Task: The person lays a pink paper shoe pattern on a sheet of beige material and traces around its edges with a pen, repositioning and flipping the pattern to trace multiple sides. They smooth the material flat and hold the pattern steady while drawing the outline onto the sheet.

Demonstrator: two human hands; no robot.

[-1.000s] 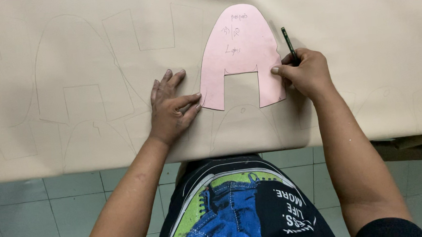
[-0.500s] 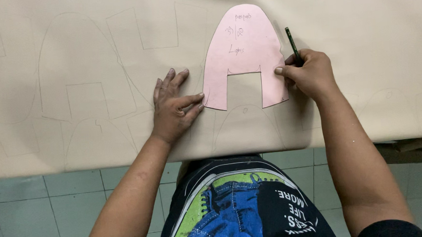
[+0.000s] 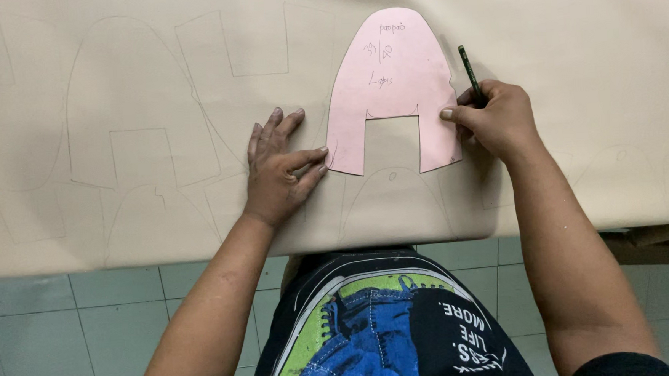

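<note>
A: Which parts are concealed in the head view?

B: The pencil's (image 3: 471, 72) tip and lower shaft lie inside the right hand's (image 3: 499, 118) grip; only the upper shaft shows. The same hand covers the right edge of the pink pattern (image 3: 390, 93).

A: And cut off?

B: The beige sheet (image 3: 570, 31) runs past the top, left and right picture edges, so the counter beneath it is hidden. Several pencilled outlines (image 3: 131, 157) are too faint to follow fully. Both elbows leave the bottom edge.
</note>
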